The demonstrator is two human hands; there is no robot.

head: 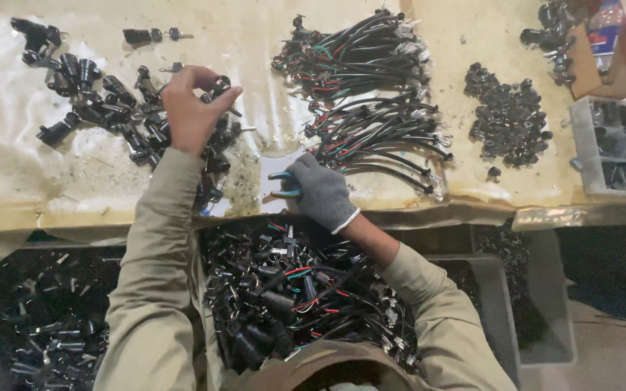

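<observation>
**Head view: two hands at work over a bench of black lock parts and wire looms**

Head view, looking down: the bare left hand (191, 108) pinches a small black cylinder part (220, 85) between thumb and fingertips (227, 96), holding it just above a heap of black lock cylinders (103, 108) spread across the left of the bench. The part sits at the very tips of the fingers, touching them, with the heap directly beneath and beside the palm.

The right hand (322, 192), in a grey knit glove, is clenched around a pair of pliers with teal handles (282, 184); the handles jut out to the left of the fist, and the jaws are hidden by the glove, so what they grip, if anything, cannot be told. Just beyond the knuckles lie bundles of black cables with red, green and white wires (371, 108), fanned across the middle of the bench.

Further right is a mound of small black rings or nuts (508, 116), well apart from both hands, and a clear plastic box (614, 148) at the bench's right edge. The bench is covered with a stained, creased cream plastic sheet (255, 36). Below its near edge, between the person's tan sleeves, a grey bin (498, 304) holds a tangle of black parts and coloured wires.
</observation>
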